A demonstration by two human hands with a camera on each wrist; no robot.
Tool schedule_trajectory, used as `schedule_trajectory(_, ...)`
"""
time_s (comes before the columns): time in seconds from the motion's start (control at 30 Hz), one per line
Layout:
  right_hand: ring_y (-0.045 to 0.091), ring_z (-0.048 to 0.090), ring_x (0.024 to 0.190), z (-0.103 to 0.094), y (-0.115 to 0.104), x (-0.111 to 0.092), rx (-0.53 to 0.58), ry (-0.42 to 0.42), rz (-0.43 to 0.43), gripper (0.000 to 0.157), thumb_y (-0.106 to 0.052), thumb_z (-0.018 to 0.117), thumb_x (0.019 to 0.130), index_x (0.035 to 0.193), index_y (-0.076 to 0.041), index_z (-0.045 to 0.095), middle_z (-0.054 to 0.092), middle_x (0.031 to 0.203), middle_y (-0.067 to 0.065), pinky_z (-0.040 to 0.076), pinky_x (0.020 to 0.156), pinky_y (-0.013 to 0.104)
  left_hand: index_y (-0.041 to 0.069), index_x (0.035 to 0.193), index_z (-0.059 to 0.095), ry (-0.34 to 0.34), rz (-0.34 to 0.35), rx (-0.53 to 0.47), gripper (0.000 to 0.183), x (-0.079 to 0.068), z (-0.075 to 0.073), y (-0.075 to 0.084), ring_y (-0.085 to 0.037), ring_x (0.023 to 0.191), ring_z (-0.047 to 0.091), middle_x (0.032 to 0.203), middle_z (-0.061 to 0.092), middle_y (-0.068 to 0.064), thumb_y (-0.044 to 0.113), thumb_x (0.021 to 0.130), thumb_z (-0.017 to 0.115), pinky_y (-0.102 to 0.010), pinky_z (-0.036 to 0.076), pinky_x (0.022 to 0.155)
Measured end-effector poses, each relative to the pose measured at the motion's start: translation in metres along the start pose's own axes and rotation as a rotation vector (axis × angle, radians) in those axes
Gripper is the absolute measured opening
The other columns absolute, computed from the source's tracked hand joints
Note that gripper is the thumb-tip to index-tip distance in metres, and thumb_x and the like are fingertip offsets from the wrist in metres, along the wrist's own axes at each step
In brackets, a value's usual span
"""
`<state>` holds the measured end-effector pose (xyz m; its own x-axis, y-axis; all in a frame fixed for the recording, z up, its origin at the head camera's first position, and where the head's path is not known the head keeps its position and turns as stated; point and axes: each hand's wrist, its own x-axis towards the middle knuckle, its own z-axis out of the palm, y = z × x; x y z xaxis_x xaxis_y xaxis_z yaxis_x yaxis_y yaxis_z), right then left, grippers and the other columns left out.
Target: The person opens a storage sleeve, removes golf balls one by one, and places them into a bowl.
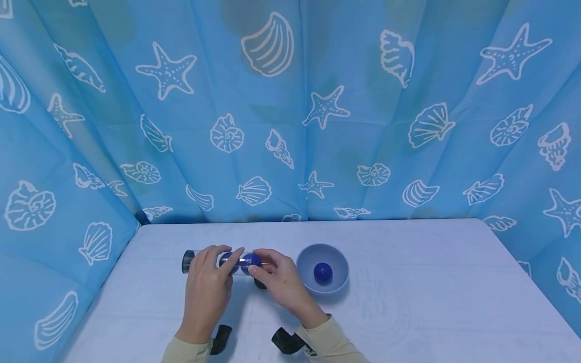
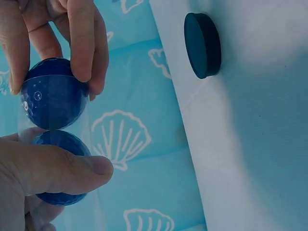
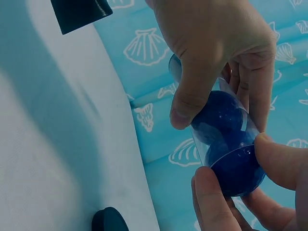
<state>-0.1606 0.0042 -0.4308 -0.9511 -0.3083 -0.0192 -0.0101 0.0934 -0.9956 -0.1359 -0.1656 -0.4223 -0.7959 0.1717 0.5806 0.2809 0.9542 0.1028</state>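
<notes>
Above the table (image 1: 431, 282), left of the bowl (image 1: 322, 252), the left hand (image 1: 205, 287) grips the tube (image 1: 239, 263), an inner ball (image 2: 53, 107) inside it, while the right hand (image 1: 283, 282) pinches the outer ball (image 3: 238, 175) at the tube's mouth, a third ball (image 1: 323, 273) lies in the bowl and a cap (image 2: 203, 45) on the table

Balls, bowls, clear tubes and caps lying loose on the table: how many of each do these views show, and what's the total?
Blue balls: 3
Bowl: 1
Clear tube: 1
Loose cap: 1
Total: 6
</notes>
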Motion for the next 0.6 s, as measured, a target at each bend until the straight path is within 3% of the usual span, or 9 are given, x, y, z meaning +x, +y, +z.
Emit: schedule_trajectory(0.6, 0.021, 0.066, 0.112, -0.0049, -0.0008, 0.0022, 0.02, 0.039, 0.001, 0.047, -0.03, 0.073, 0.094, 0.133, -0.007, 0.063, 0.069, 0.119, 0.007, 0.056, 0.094, 0.036, 0.015, 0.123, 0.073, 0.015, -0.016, -0.016, 0.058, 0.0, 0.0004, 0.0012, -0.036, 0.114, 0.058, 0.116, 0.066, -0.016, -0.003, 0.071, 0.088, -0.055, 0.047, 0.102)
